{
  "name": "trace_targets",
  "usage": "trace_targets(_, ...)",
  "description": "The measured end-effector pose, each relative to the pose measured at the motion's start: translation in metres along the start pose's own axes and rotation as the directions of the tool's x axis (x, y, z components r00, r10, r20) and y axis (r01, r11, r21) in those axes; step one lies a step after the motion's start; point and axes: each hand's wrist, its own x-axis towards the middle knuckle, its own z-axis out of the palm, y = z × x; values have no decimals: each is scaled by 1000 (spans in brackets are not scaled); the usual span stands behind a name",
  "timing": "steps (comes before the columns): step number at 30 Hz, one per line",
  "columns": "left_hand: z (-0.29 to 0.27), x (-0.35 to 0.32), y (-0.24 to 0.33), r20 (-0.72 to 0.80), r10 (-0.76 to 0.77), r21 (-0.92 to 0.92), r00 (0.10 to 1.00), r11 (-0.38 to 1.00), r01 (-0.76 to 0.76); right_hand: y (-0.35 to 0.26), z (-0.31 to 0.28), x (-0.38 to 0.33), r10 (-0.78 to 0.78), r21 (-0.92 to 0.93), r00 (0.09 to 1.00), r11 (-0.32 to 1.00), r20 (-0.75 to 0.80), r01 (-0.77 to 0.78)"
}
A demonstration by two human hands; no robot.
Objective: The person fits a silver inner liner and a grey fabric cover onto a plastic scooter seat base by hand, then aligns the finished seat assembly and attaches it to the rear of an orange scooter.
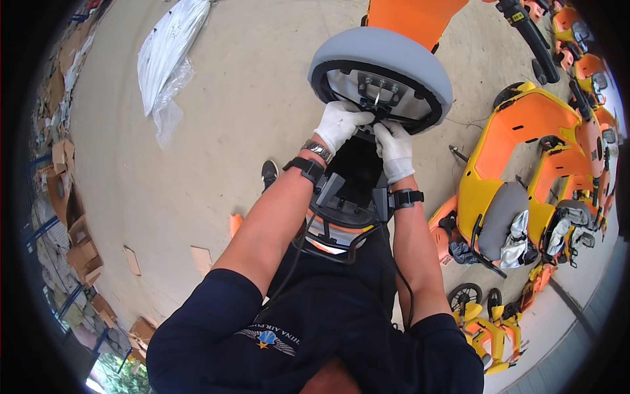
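Observation:
A grey scooter seat (387,47) is tipped up, so its black-edged underside with a metal latch bracket (380,85) faces me. My left hand (341,125), in a white glove, has its fingers pinched at the seat's lower edge. Beside it my right hand (394,150), gloved too, is closed at the same spot. Between the fingertips is a small dark part, too hidden to name. Below the hands gapes the black storage well (357,165) of the scooter. Its rear rack (331,253) is right in front of my body.
The scooter's orange front panel (410,16) rises beyond the seat. Several yellow and orange scooters (489,157) stand on the right. White plastic sheeting (169,56) lies on the floor at far left, with cardboard boxes (82,249) along the left edge.

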Motion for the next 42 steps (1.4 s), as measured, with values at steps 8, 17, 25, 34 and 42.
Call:
trace_targets(8, 16, 14, 7, -254, -111, -364, 961, 931, 11, 27, -63, 10, -153, -490, 988, 863, -25, 122)
trace_targets(17, 4, 11, 5, -57, -122, -175, 991, 978, 110, 41, -29, 78, -408, -723, 909, 653, -82, 227)
trace_targets(25, 1, 0, 8, 179, -237, -370, 955, 883, 289, 21, -17, 66, -107, -382, 977, 924, -186, 28)
trace_targets(34, 3, -14, -4, 93, -137, -636, 986, 754, 165, -17, -19, -47, -427, -544, 903, 750, 39, 378)
trace_targets(42, 0, 1, -12, 152, -60, -573, 987, 808, 137, -68, 8, 1, 151, -463, 985, 881, 84, -95)
